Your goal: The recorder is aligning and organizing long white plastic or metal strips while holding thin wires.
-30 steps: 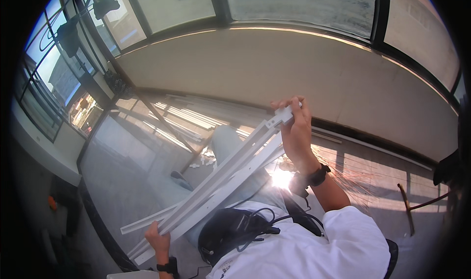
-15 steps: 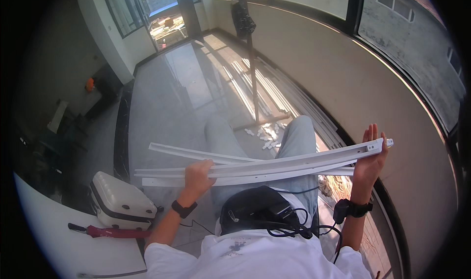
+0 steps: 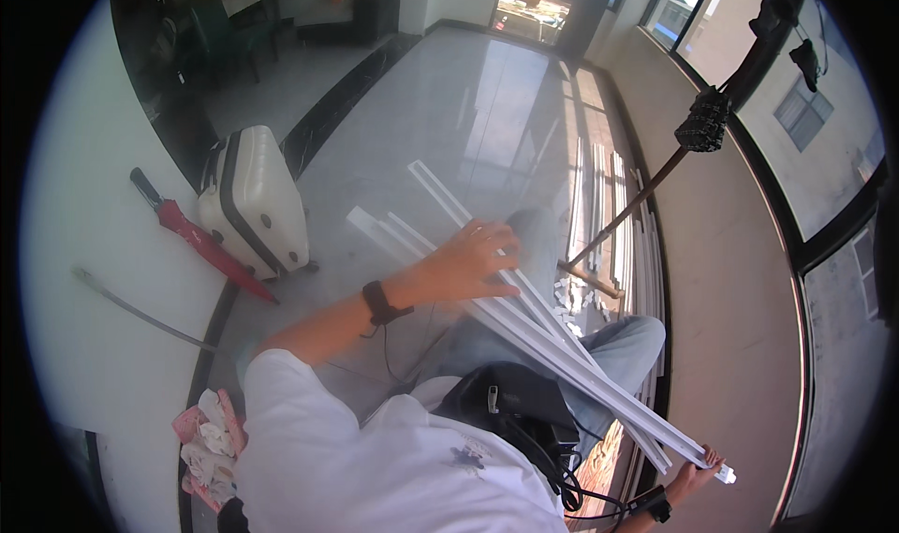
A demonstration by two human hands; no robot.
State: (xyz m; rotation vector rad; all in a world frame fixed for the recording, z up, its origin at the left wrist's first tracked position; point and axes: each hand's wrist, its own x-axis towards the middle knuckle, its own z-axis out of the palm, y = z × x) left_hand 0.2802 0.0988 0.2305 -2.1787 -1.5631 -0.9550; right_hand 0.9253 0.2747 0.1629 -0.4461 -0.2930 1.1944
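Note:
Several long white channel strips (image 3: 562, 357) lie slanting across my lap, one crossing the others at an angle. My left hand (image 3: 473, 261) reaches over them, its fingers curled round the far crossing strip (image 3: 436, 191) and its thumb on the near side. Down at the lower right, my right hand (image 3: 698, 477) is closed round the end of the paired strips. A small white end piece (image 3: 726, 475) sticks out just past its fingers. The palm side of my left hand is hidden, and the strips' far ends look blurred.
More white strips (image 3: 646, 261) lie along the right wall, with small white pieces (image 3: 573, 301) near my knee. A pole (image 3: 637, 200) stands on the floor there. At the left are a white suitcase (image 3: 253, 200), a red umbrella (image 3: 206, 243) and a pink basket (image 3: 192, 425) holding crumpled white tissue.
My view has swung left. The strips have gone from nearly level to a steep slant, right end nearest me. My left hand has moved forward onto the crossing strip; my right fingers have closed.

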